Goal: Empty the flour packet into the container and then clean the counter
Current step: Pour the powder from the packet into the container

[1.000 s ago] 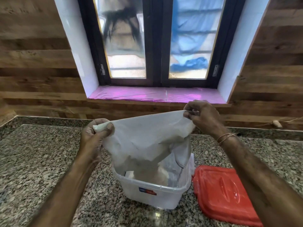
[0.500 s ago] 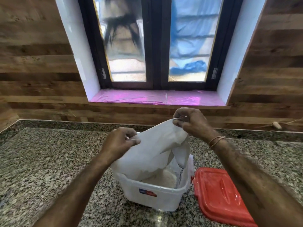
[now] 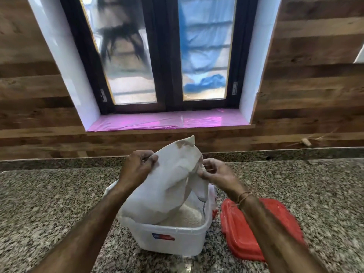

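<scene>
A white flour packet [image 3: 167,186] hangs mouth down into a white plastic container [image 3: 177,240] on the granite counter [image 3: 49,198]. White flour [image 3: 185,216] lies inside the container. My left hand [image 3: 136,167] pinches the packet's upper left side. My right hand [image 3: 214,174] grips a fold of the packet on its right side. One corner of the packet sticks up between the hands.
A red lid [image 3: 254,229] lies flat on the counter just right of the container, partly under my right forearm. A wooden wall and a window with a pink sill [image 3: 167,121] stand behind the counter.
Both hands have come closer together and lower, folding the spread packet into a bunched shape over the container. The camera has tilted down slightly.
</scene>
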A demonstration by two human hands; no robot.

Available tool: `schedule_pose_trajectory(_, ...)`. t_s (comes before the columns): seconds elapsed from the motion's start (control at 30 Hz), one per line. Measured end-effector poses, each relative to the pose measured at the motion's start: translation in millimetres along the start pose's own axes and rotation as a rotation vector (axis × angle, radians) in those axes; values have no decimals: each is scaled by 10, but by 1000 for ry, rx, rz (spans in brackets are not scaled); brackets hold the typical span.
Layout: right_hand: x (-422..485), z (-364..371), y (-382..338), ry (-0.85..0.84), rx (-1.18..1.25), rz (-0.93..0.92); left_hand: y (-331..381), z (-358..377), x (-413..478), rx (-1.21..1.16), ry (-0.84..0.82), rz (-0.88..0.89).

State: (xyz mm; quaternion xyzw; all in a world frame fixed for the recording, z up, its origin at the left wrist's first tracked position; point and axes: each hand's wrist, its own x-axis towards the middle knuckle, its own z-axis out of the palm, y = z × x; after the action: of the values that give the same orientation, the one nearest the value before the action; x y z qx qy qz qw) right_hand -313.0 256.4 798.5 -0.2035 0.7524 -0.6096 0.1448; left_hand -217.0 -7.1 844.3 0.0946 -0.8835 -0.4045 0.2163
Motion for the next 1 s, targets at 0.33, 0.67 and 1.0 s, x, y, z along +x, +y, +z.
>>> schedule_pose_trajectory(0.33,99,126,37,212,-37,-110,-45,-139,36,-1,70,-76)
schedule_pose_trajectory(0.67,-66,107,-124,71,138,-176,-140,-356,18,-91,54,-64)
schedule_pose_trajectory(1.0,34,87,40,80,93,-88,-23,-336,-35,47,54,44)
